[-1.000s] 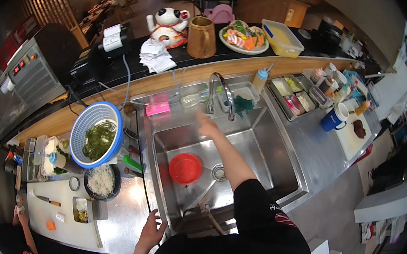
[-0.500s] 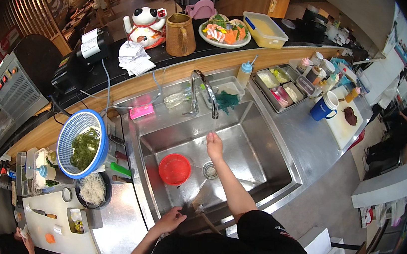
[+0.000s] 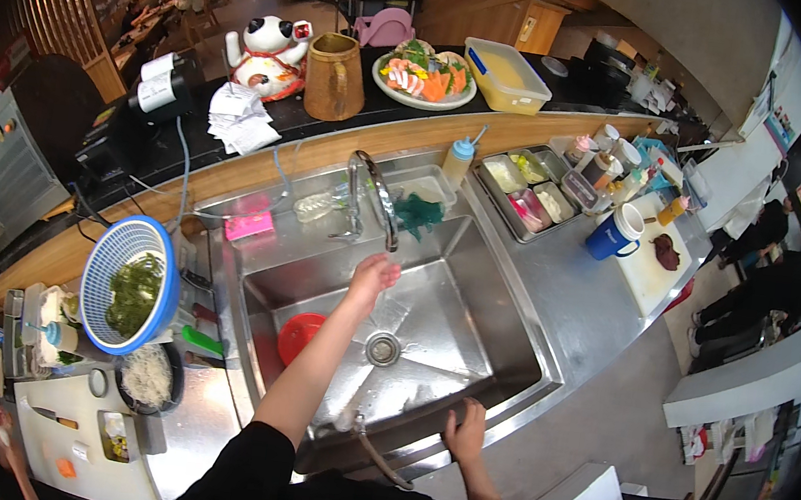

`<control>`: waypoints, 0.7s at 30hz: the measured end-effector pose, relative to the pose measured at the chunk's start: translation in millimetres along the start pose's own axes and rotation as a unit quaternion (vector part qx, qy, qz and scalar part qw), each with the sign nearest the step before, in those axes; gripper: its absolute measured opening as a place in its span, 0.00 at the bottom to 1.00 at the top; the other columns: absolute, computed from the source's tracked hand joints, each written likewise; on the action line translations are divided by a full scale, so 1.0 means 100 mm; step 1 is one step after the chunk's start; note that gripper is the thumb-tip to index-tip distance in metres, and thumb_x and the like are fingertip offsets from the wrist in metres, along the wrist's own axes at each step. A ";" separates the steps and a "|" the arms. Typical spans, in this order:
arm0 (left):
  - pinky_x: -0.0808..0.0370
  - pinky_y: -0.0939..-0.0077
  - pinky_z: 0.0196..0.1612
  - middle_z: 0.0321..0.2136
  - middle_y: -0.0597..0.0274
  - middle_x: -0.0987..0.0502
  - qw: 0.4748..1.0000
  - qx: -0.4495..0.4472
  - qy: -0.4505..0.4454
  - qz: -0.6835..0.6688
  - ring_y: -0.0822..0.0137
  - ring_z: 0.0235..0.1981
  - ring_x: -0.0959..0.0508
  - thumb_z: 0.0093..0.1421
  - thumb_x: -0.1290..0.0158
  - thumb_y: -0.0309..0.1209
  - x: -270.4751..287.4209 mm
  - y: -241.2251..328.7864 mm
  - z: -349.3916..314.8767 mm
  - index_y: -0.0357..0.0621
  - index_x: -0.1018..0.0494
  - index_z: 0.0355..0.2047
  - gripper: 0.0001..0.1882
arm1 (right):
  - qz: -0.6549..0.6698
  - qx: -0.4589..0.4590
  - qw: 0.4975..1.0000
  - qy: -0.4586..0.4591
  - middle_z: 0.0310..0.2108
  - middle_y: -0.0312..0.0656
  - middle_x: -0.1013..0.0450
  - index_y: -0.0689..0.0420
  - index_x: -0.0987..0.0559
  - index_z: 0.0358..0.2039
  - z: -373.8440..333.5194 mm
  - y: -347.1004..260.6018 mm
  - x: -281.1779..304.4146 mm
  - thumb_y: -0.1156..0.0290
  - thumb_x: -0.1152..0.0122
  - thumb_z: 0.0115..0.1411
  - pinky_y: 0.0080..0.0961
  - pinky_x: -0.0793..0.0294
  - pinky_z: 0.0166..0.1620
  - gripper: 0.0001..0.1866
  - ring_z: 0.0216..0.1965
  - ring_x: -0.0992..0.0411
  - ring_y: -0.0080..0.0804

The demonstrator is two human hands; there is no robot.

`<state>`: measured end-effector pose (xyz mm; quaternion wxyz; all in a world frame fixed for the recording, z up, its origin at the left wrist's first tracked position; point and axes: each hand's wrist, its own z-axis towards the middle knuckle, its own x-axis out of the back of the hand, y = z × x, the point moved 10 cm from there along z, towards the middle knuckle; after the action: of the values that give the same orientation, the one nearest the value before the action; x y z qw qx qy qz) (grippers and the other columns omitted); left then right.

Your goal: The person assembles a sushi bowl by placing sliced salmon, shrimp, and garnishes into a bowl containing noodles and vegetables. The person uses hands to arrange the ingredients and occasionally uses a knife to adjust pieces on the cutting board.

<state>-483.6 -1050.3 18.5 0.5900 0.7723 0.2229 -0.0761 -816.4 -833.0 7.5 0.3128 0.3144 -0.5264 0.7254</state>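
Observation:
My left hand [image 3: 374, 279] is held beneath the spout of the curved metal faucet [image 3: 387, 211], over the stainless steel sink [image 3: 449, 300]. Its fingers are loosely extended and it holds nothing. My left forearm partly covers a red round basin [image 3: 296, 334] on the sink floor. Nearer me, my right hand [image 3: 467, 431] hovers at the sink's front rim, thumb apart from its fingers, with nothing in it. Whether it touches the rim I cannot tell. The drain [image 3: 382, 349] shows between the two hands.
A blue-and-white basket [image 3: 96, 285] of green seaweed stands left of the sink, beside a bowl of white shreds [image 3: 147, 376]. A pink sponge [image 3: 248, 225] lies on the back ledge. Right are a topping tray [image 3: 529, 227] and a blue mug [image 3: 612, 237]. Another person's hand [image 3: 3, 422] is lower left.
My left hand has moved up from the near side of the sink to under the faucet. My right hand has drawn back from the faucet to the front rim. The view has shifted slightly.

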 end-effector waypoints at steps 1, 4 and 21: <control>0.23 0.72 0.44 0.41 0.59 0.19 0.996 0.013 -0.023 -0.080 0.65 0.41 0.19 0.68 0.48 0.37 -0.13 -0.02 0.08 0.44 0.26 0.52 0.16 | -0.006 -0.006 1.000 0.008 0.50 0.59 0.30 0.67 0.29 0.50 0.01 -0.01 0.02 0.73 0.37 0.57 0.45 0.32 0.57 0.22 0.52 0.32 0.58; 0.23 0.70 0.43 0.43 0.59 0.20 0.984 0.051 -0.122 -0.122 0.64 0.41 0.19 0.69 0.48 0.39 -0.37 -0.30 0.16 0.46 0.29 0.55 0.18 | -0.009 -0.025 0.999 0.034 0.51 0.58 0.30 0.66 0.29 0.51 -0.03 0.11 0.03 0.72 0.36 0.56 0.45 0.32 0.58 0.23 0.54 0.32 0.58; 0.36 0.72 0.63 0.55 0.61 0.22 0.977 -0.194 -0.043 -0.076 0.68 0.60 0.29 0.70 0.54 0.29 0.45 0.61 0.54 0.42 0.34 0.64 0.22 | -0.043 0.007 0.999 -0.010 0.44 0.53 0.28 0.63 0.26 0.44 -0.01 0.07 -0.06 0.69 0.36 0.54 0.43 0.28 0.50 0.19 0.48 0.30 0.54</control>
<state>-409.2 -1101.8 38.8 0.7298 0.6201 0.2662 -0.1094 -818.2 -834.8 -1.8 0.3366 0.3460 -0.5105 0.7116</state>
